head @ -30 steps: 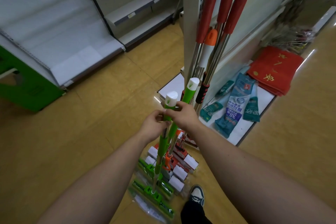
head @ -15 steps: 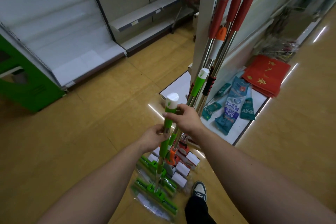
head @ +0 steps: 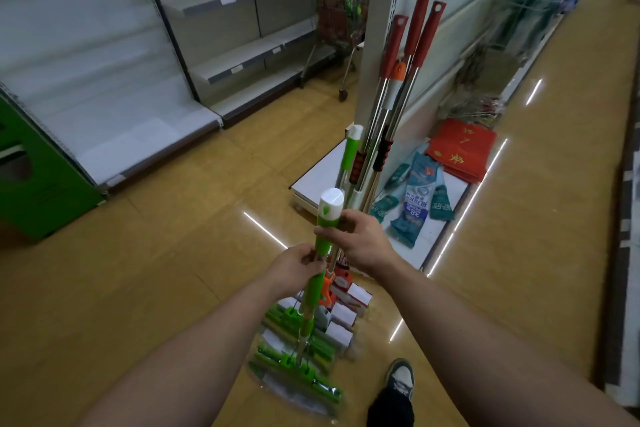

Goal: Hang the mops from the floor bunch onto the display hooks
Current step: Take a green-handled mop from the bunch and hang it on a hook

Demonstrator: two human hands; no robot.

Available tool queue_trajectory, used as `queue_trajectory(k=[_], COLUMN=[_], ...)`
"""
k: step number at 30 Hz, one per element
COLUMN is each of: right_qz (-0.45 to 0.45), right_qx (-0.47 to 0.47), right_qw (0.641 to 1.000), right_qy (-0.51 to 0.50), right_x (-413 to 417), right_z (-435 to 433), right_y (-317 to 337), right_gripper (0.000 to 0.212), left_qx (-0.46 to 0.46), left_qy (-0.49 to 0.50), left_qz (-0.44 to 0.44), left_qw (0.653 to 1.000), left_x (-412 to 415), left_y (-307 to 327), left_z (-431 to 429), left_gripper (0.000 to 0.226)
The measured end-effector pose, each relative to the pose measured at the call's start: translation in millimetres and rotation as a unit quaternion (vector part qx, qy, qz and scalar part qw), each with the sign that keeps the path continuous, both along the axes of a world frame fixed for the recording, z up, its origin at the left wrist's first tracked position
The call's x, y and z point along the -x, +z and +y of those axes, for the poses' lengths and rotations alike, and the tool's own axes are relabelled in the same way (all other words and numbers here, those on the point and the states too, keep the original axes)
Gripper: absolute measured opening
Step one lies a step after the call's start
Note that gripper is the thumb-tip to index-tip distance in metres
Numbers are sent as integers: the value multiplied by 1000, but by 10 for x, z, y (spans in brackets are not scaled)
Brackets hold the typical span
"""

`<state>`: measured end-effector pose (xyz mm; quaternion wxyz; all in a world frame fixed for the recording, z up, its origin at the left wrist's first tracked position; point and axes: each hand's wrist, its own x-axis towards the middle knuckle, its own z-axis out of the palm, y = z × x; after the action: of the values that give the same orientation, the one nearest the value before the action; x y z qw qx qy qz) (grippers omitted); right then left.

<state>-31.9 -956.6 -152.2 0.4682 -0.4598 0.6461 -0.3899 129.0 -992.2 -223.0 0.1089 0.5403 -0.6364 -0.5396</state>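
A bunch of mops stands upright on the floor, heads down in plastic wrap (head: 298,378). The nearest one is a green-handled mop (head: 327,218) with a white cap. My right hand (head: 360,243) grips its handle just below the cap. Lower down, my left hand (head: 299,269) pinches the same handle. A second green-handled mop (head: 349,152) and three red-handled mops (head: 415,35) lean behind it against the white slotted shelf upright (head: 381,28). No display hooks show.
Grey shelving (head: 242,55) runs along the left, with a green stand (head: 38,184) at the far left. A shopping cart (head: 332,17) stands behind the upright. Blue packets (head: 419,198) and red cloths (head: 464,152) lie on the low base shelf. My shoe (head: 398,381) is near the mop heads.
The view has tilted up, showing more of the aisle. My left hand has slid lower on the green handle while the right hand stays below the cap, and the mop has shifted away from the bunch.
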Motion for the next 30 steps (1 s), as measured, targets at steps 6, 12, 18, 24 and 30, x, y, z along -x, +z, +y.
queue_trajectory(k=[6,12,18,24,30], right_qz=[-2,-28,-31,-52,-47], right_qx=[30,45,70,92,133], right_qw=[1000,999,997,994,990], right_qy=[-5,7,25,33,3], right_x=[169,539,1110,1866,2722], right_z=[283,466,596,823,1042], right_y=[323,574,686,924,1270], right_gripper=[17,18,20,31,36], left_qx=[39,78,109,141,193], left_qy=[-14,-24,-19,-9,-26], left_qz=[13,-9,-20,1,16], left_qw=[999,997,994,990,981], left_x=[121,442,990,1767,2635], left_y=[287,489,753,1033,1436], left_z=[224,367,601,893,1061], left_gripper=[6,3,15,12,10])
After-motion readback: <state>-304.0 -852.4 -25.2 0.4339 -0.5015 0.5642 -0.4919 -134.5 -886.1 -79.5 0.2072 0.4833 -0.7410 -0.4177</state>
